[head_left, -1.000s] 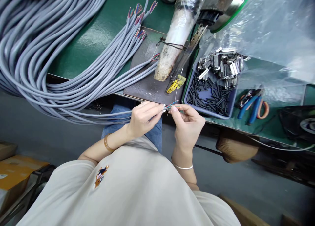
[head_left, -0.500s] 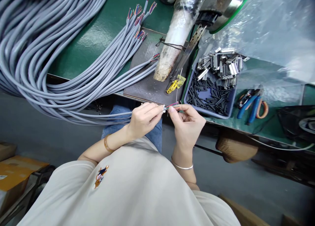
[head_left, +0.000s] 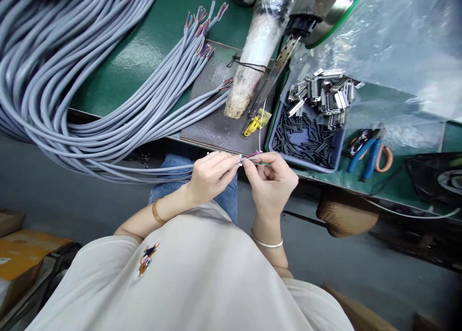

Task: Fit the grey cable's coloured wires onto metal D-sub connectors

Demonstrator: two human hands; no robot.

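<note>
My left hand point(head_left: 212, 175) is closed around the end of a grey cable point(head_left: 173, 169), just off the table's front edge. A small pale end piece shows at its fingertips. Thin coloured wires point(head_left: 254, 155) fan out from there, and my right hand point(head_left: 271, 179) pinches them between thumb and forefinger. The two hands' fingertips nearly meet. Part of the wires is hidden behind my right fingers. Many more grey cables point(head_left: 144, 97) with stripped coloured ends lie to the left.
On the green table point(head_left: 133, 57) are a dark board point(head_left: 205, 129), a wrapped white tube point(head_left: 252, 52) and a yellow clip point(head_left: 252, 126). A blue tray point(head_left: 334, 165) holds metal connectors and black sleeves. Pliers point(head_left: 371, 155) and clear plastic point(head_left: 397, 47) lie right.
My right hand has moved slightly left, closer to my left fingertips, and its fingers have closed in over the wires. My left hand has hardly moved.
</note>
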